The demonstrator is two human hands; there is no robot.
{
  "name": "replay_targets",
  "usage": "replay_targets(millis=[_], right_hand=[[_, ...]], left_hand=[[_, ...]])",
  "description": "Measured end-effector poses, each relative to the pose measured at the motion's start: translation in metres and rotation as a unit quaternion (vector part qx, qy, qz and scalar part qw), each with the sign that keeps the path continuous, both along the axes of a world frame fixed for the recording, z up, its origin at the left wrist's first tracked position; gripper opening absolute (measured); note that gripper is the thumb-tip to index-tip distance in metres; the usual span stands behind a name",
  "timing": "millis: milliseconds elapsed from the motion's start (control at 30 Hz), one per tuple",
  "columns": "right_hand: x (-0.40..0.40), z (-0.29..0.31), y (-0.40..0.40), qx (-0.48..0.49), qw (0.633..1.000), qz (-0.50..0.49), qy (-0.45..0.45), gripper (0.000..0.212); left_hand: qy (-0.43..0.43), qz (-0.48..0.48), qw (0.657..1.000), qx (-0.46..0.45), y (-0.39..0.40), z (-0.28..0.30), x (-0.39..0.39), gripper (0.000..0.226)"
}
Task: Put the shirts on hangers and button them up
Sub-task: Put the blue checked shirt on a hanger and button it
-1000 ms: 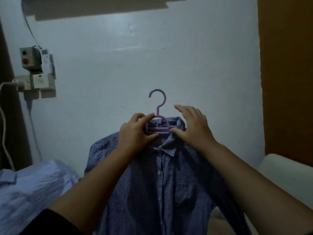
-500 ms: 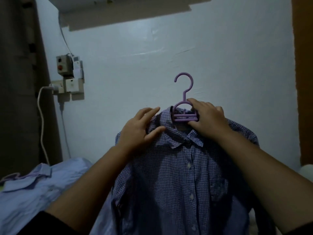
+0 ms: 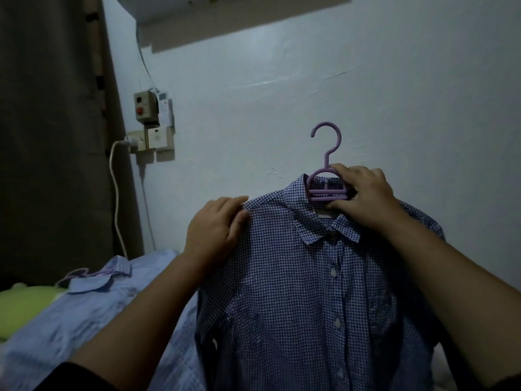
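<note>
Right hand [image 3: 363, 197] grips the purple plastic hanger [image 3: 327, 176] inside the blue checked cotton shirt [image 3: 304, 292]; left hand [image 3: 215, 230], grip open, lies flat on the shirt's shoulder.

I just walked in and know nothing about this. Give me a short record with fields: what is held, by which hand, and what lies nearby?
Garment: blue checked shirt, draped on a purple hanger
Right hand: grips the hanger at the collar
Left hand: rests on the shirt's shoulder, fingers extended
Buttons: front looks closed; collar area unclear
Nearby: light blue shirt lying flat at lower left
Wall: switch box with a white cable
</note>
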State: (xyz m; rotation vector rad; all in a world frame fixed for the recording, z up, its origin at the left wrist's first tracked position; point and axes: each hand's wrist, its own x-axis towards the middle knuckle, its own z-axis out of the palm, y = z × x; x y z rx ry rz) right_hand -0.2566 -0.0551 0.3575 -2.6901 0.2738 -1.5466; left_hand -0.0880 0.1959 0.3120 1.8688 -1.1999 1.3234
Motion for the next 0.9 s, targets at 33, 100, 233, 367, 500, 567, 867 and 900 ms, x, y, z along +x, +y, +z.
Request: replay_targets(millis=[33,100,233,367,500,567,867,900], right_hand=[[0.002,0.0,0.002,0.005,1.0,0.004,-0.005,0.069],[0.006,0.0,0.007,0.007,1.0,0.01,-0.011,0.069],[0.011,0.0,0.012,0.027,0.999,0.021,-0.001,0.07],[0.024,-0.003,0.014,0.043,0.998,0.042,0.011,0.071],[0.043,-0.006,0.026,0.057,0.996,0.058,0.028,0.071],[0.054,-0.007,0.034,0.066,0.995,0.065,0.035,0.07],[0.121,-0.021,0.079,0.096,0.989,0.112,-0.001,0.077],[0.129,-0.025,0.086,0.111,0.985,0.128,-0.009,0.079]], left_hand=[[-0.044,0.016,0.999,0.001,-0.001,0.001,-0.003,0.055],[-0.133,0.046,0.99,0.026,-0.003,0.002,-0.007,0.067],[-0.163,0.038,0.983,0.078,0.002,0.005,-0.004,0.089],[-0.158,0.053,0.982,0.091,0.011,0.004,-0.001,0.089],[-0.14,0.094,0.978,0.122,0.025,0.003,0.003,0.091],[-0.131,0.118,0.976,0.124,0.034,0.003,0.003,0.09],[-0.104,0.219,0.968,0.067,0.081,-0.005,0.023,0.088],[-0.089,0.237,0.965,0.062,0.089,-0.005,0.027,0.09]])
